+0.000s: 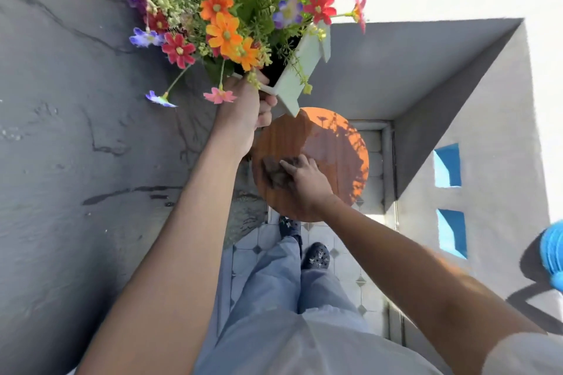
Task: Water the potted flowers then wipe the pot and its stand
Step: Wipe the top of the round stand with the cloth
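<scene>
Pot lifted clear; stand top under the cloth.

We see the left hand [243,119] gripping the white pot [300,70] of flowers [225,18] at its lower edge, held tilted above the far-left rim of the round wooden stand [338,161]. The right hand [307,183] presses a dark cloth [274,172] flat on the stand's near-left part. A grey wall [76,131] lies close on the left; tiled floor [344,268] opens below.

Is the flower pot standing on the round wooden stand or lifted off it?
Lifted off. The left hand holds the white pot tilted above the stand, while the right hand presses a dark cloth on it.
</scene>
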The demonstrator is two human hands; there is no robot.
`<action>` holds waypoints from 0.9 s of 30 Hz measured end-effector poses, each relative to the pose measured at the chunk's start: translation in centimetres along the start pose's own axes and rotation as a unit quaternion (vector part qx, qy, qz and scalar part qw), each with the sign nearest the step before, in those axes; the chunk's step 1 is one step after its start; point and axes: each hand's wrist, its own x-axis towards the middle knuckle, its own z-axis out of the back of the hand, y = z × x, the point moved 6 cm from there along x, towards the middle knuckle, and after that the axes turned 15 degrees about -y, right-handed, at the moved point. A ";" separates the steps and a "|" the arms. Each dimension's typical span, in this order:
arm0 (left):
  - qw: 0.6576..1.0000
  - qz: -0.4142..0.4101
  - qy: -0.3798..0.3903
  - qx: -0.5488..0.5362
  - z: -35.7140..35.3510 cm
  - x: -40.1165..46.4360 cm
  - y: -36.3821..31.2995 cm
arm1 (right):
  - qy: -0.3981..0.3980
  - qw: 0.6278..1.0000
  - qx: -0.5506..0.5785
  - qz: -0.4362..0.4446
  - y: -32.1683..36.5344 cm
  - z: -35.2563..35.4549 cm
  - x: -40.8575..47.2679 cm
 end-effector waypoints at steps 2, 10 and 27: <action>1.000 -0.007 -0.006 0.012 0.0 0.1 -0.1 | -0.034 0.997 -0.009 -0.072 -4.4 2.4 1.4; 1.000 -0.008 -0.022 0.018 -0.5 0.8 -0.2 | 0.039 0.976 -0.092 -0.194 -12.4 6.4 0.3; 0.999 -0.013 -0.030 0.025 -2.0 3.0 -1.2 | -0.010 0.997 0.011 0.082 2.4 -0.1 6.8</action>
